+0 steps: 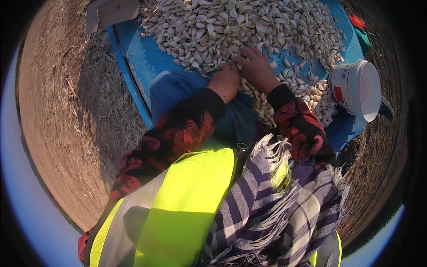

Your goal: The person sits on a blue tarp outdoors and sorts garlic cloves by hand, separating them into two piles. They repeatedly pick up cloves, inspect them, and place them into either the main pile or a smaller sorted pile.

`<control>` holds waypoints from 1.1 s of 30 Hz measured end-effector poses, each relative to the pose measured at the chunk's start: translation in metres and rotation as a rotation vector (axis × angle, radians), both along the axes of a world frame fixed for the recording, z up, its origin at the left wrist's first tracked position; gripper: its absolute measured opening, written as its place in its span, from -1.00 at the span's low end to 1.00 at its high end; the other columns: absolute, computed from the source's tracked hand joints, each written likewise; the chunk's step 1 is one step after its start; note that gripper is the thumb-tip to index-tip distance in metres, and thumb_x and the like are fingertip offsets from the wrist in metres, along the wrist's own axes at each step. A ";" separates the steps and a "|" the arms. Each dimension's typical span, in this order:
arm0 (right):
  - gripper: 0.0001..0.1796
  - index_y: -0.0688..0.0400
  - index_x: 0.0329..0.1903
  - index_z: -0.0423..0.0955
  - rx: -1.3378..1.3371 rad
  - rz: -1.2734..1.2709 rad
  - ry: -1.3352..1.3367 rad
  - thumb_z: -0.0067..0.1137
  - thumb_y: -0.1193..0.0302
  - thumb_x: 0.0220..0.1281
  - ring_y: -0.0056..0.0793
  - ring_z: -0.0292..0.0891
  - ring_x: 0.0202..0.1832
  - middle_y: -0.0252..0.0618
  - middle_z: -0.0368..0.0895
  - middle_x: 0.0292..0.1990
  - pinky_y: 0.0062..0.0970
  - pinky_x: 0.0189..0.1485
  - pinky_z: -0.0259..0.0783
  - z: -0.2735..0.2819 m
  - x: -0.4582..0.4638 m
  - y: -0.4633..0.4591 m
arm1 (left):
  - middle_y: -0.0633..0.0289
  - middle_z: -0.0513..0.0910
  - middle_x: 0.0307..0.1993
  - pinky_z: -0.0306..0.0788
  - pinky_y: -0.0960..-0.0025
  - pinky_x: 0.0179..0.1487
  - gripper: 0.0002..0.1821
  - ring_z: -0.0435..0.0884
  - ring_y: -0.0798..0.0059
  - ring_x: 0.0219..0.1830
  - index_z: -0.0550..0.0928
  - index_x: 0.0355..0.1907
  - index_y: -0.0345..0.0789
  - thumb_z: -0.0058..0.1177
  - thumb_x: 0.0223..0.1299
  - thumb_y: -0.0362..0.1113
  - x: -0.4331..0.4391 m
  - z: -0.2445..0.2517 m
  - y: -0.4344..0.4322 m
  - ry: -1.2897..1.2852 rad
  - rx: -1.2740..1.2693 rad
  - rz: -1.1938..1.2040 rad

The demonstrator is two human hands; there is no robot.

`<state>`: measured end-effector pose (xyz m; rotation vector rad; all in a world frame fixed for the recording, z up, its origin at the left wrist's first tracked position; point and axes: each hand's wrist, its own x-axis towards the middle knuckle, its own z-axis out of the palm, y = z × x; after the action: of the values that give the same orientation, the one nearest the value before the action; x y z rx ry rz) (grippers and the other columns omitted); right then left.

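Observation:
A large heap of garlic cloves (213, 30) covers the far part of a blue metal surface (141, 50). At its near edge my left hand (226, 81) and my right hand (258, 68) meet, fingertips together and bent down among the cloves. Whether something small is pinched between them is hidden. A second, smaller pile of garlic cloves (300, 91) lies beside and under my right wrist, against my legs.
A white plastic bucket (355, 88) lies on its side at the right. A torn piece of cardboard (113, 13) is at the upper left. Red and green cloth (363, 40) hangs past the right edge. Straw-covered ground (100, 100) surrounds the blue surface.

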<state>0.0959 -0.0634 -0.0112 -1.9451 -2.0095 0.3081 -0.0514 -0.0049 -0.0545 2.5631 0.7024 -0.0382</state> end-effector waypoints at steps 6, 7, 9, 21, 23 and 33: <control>-0.60 -0.01 -0.06 0.40 0.013 -0.050 -0.038 0.12 0.39 -0.08 -0.14 0.14 0.17 -0.18 0.26 0.10 -0.17 0.13 0.09 -0.011 0.024 -0.042 | -0.16 0.35 -0.20 0.47 0.25 -0.36 -0.45 0.53 0.08 -0.40 0.23 0.00 -0.61 0.00 -0.08 -0.42 0.030 0.018 -0.040 -0.068 0.027 -0.072; -0.61 0.00 -0.09 0.41 0.010 -0.075 -0.042 0.11 0.38 -0.09 -0.16 0.16 0.16 -0.19 0.26 0.09 -0.14 0.11 0.09 -0.010 0.032 -0.054 | -0.14 0.35 -0.21 0.46 0.26 -0.36 -0.46 0.53 0.10 -0.40 0.24 -0.01 -0.60 0.01 -0.09 -0.42 0.037 0.024 -0.049 -0.047 -0.075 -0.098; -0.64 0.00 -0.12 0.42 -0.013 -0.133 -0.060 0.11 0.37 -0.09 -0.19 0.20 0.13 -0.20 0.28 0.08 -0.12 0.10 0.10 -0.006 0.046 -0.078 | -0.10 0.35 -0.23 0.45 0.28 -0.36 -0.48 0.51 0.14 -0.39 0.27 -0.04 -0.57 0.01 -0.12 -0.43 0.052 0.032 -0.064 -0.111 -0.148 -0.122; -0.80 0.17 -0.30 0.42 -0.060 -0.362 -0.110 0.07 0.50 -0.10 -0.09 0.30 -0.06 -0.12 0.40 -0.09 -0.24 -0.03 0.22 0.015 0.090 -0.166 | -0.02 0.35 -0.20 0.36 0.16 -0.14 -0.71 0.46 0.06 -0.17 0.43 -0.21 -0.41 -0.07 -0.09 -0.46 0.049 0.081 -0.103 -0.222 -0.521 -0.627; -0.83 0.18 -0.35 0.42 -0.045 -0.363 -0.106 0.07 0.52 -0.11 -0.10 0.33 -0.10 -0.11 0.40 -0.12 -0.25 -0.07 0.26 0.022 0.090 -0.173 | 0.03 0.37 -0.15 0.39 0.20 -0.18 -0.70 0.48 0.11 -0.19 0.43 -0.17 -0.35 -0.07 -0.07 -0.43 0.031 0.090 -0.089 -0.223 -0.499 -0.665; -0.74 0.20 -0.22 0.44 0.047 -0.502 0.124 0.13 0.49 -0.06 -0.11 0.35 -0.09 -0.08 0.42 -0.14 -0.29 -0.03 0.29 0.031 0.120 -0.131 | -0.11 0.39 -0.19 0.46 0.18 -0.35 -0.67 0.53 0.08 -0.34 0.38 -0.15 -0.42 -0.03 -0.08 -0.46 0.070 0.071 -0.005 -0.049 -0.046 -0.214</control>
<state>0.2155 -0.1946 0.0202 -2.2499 -1.3775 0.2443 0.0187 -0.0103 0.0166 2.5746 0.4022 -0.0608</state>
